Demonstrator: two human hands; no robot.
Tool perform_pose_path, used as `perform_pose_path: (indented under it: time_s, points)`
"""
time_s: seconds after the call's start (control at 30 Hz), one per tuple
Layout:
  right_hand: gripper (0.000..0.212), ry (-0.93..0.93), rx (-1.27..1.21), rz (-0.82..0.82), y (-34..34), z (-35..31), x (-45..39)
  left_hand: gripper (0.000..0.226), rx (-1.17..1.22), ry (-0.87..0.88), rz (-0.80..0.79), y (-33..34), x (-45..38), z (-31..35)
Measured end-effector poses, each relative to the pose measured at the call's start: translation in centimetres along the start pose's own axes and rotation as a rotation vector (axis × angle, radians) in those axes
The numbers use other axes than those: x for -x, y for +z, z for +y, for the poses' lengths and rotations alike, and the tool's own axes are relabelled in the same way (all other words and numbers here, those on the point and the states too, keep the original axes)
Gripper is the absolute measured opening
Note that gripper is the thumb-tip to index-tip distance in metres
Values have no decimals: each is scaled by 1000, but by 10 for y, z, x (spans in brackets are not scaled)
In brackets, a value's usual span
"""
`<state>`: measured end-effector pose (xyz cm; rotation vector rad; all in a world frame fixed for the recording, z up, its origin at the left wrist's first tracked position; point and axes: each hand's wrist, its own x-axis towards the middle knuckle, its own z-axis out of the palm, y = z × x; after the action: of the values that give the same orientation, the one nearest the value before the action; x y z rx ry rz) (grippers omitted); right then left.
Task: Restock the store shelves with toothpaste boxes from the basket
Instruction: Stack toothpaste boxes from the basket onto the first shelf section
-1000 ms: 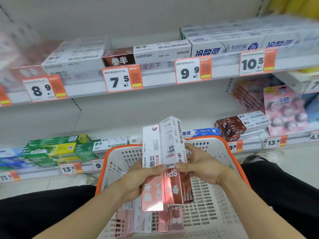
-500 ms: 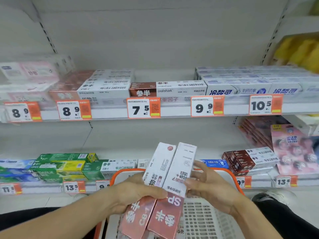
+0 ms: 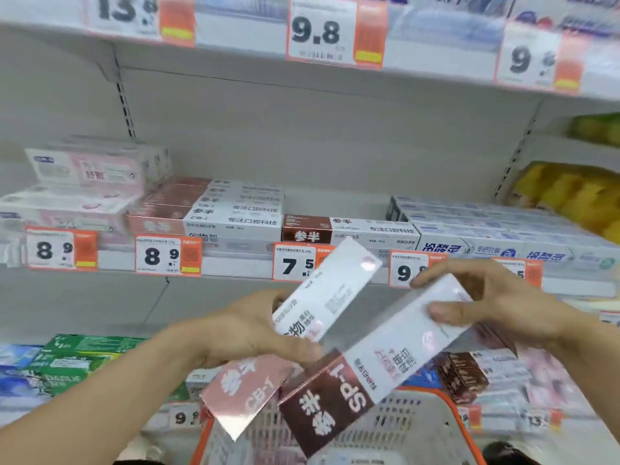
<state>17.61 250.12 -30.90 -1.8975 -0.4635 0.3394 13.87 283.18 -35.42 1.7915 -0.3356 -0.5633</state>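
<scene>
Shelf: the middle shelf (image 3: 241, 273) faces you, with price tags along its front edge and toothpaste stacked behind them.
Matching rows: the pink-ended CB-1 stack (image 3: 208, 209) sits behind the second 8.9 tag (image 3: 167, 255); the single dark-brown box (image 3: 349, 229) sits behind the 7.5 tag (image 3: 295, 265), with bare shelf behind it.
Basket: the orange-rimmed basket (image 3: 449, 411) is low in front of you, under both boxes; what else lies in it is too blurred to tell.
Brown SP-1 box (image 3: 379, 360): you hold it tilted, dark end down toward the basket, white end up to the right.
Pink CB-1 box (image 3: 295, 333): it slants the same way, just left of the brown box and touching it near the lower ends.
Left hand (image 3: 241, 330): your grip is curled round the middle of the pink box.
Right hand (image 3: 496, 303): thumb and fingers pinch the white upper end of the brown box.
Doing it well: part the two boxes first, then level each one and match it to its own row, I judge pink to the CB-1 stack and brown beside the dark box. Slide each in lengthwise, label outward, flush with the front edge, without knocking the tags.
</scene>
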Motion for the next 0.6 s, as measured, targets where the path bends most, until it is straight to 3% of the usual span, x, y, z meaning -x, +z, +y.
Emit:
perform_pose_path:
  time_s: [0.1, 0.17, 0.27, 0.47, 0.6]
  points:
    - [67, -99, -5, 143, -22, -22, -6, 60, 145, 91, 326, -17, 4, 5]
    - [72, -123, -91, 228, -29, -33, -15, 51, 328, 129, 475, -26, 7, 6]
    - [71, -124, -169, 289, -21, -45, -33, 47, 469, 171, 570, -34, 6, 9]
    - [89, -38, -228, 273, 8, -46, -68, 62, 722, 214, 655, -39, -1, 13]
    - [64, 26, -157, 139, 12, -42, -74, 72, 824, 226, 755, -50, -5, 11]
